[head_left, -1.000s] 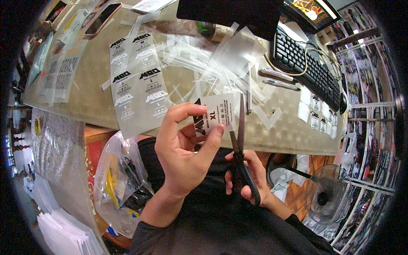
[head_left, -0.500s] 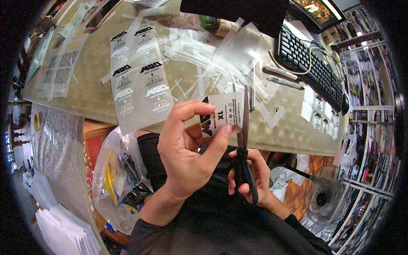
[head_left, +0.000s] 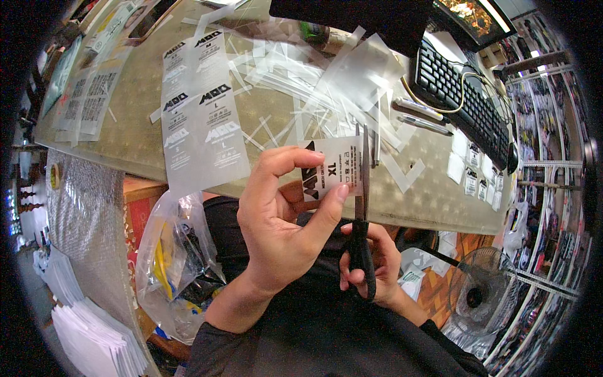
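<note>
My left hand (head_left: 276, 226) pinches a small clear printed label (head_left: 330, 168) between thumb and fingers, held up in front of the table edge. My right hand (head_left: 372, 264) grips black-handled scissors (head_left: 361, 213), blades pointing up along the label's right edge, touching it. A larger clear sheet of printed labels (head_left: 201, 113) lies on the table to the left. Several clear cut-off strips (head_left: 301, 75) are scattered across the tabletop behind the label.
A black keyboard (head_left: 465, 100) and two pens (head_left: 422, 116) lie at the right of the beige table (head_left: 433, 201). Small cut labels (head_left: 477, 173) sit near its right end. A plastic bag (head_left: 179, 264) hangs below left; a fan (head_left: 483, 292) stands lower right.
My left hand has turned and lifted the label slightly, and the scissors have slid up along its right edge.
</note>
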A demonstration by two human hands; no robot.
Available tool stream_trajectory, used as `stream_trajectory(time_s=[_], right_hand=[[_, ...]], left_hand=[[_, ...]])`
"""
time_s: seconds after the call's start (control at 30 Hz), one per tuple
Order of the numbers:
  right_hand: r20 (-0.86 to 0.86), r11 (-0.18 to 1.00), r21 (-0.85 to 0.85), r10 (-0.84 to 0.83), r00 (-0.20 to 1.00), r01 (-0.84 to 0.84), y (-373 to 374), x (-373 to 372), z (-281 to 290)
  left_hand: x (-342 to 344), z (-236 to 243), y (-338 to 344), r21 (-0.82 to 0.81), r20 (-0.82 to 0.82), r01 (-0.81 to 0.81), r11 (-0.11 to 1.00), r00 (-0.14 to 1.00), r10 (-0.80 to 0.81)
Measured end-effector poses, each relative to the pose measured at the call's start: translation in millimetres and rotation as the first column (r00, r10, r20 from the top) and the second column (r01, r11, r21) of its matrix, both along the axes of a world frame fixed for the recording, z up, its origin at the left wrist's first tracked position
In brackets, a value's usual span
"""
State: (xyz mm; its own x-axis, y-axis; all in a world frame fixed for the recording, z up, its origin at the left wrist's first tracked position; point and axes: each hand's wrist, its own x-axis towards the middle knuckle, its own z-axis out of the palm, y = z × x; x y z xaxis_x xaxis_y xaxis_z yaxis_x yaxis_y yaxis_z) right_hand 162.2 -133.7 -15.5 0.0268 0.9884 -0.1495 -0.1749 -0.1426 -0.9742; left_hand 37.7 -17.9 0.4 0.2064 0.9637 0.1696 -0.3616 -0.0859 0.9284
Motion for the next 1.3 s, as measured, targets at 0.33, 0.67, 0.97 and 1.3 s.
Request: stream_trajectory(time_s=[0.33,0.67,0.97,1.3], right_hand=[[0.024,0.954,-0.248,-0.170,0.985,0.171,11,2,0],[0.312,0.898,0.053,-0.431,0.847,0.437,55,57,8],[0.168,0.752,-0.010,-0.648,0.742,0.659,23,102,6],[0.500,0.303,0.437,-0.865,0.051,0.847,-64,349,5]], left_hand=[[7,-14,16,-0.125,-0.086,0.030,0.992,0.995,-0.041],[17,-7,29,-0.163,-0.474,0.409,0.898,0.766,-0.435],[26,15,5,0.305,-0.427,0.615,0.727,0.771,-0.472],[14,46,-47,0.448,0.452,0.631,0.633,0.451,-0.770]])
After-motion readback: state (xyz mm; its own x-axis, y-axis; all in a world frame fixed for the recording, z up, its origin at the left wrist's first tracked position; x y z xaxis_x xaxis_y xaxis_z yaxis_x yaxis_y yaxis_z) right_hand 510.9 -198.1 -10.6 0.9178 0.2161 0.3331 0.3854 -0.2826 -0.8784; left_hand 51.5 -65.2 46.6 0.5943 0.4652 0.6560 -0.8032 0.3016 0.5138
